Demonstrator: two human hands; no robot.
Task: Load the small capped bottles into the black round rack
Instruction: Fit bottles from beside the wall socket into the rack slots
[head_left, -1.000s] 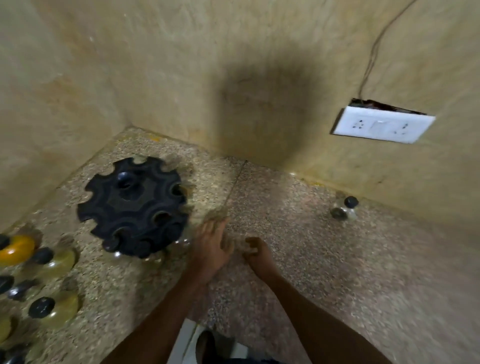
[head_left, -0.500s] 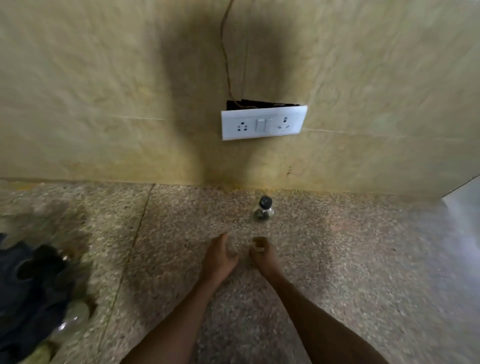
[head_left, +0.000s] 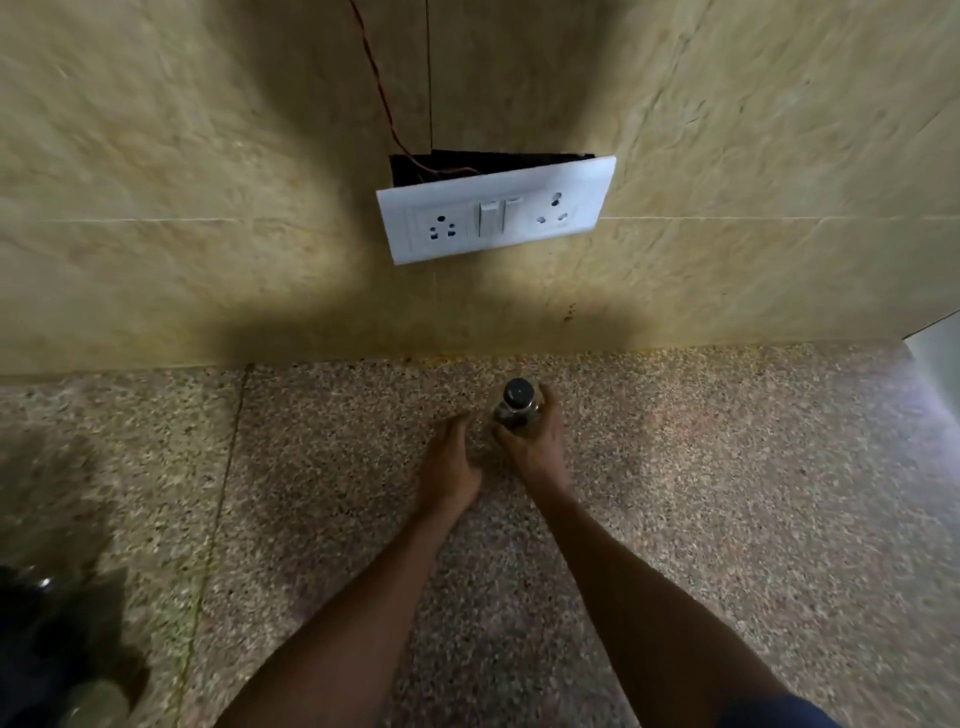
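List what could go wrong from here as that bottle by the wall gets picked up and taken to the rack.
1. The right hand grips the bottle low on its body, from behind; the grip might slip as it lifts.
2. The black rack sits at the far left frame edge, blurred, so the carry is long and the slot may be missed.
3. The socket plate hangs loose from the wall with a bare wire; raised hands should stay clear.

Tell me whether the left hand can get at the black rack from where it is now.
Probably not without a big move: the left hand rests on the floor beside the capped bottle, while the black rack lies blurred at the far left edge. Nothing blocks the way.
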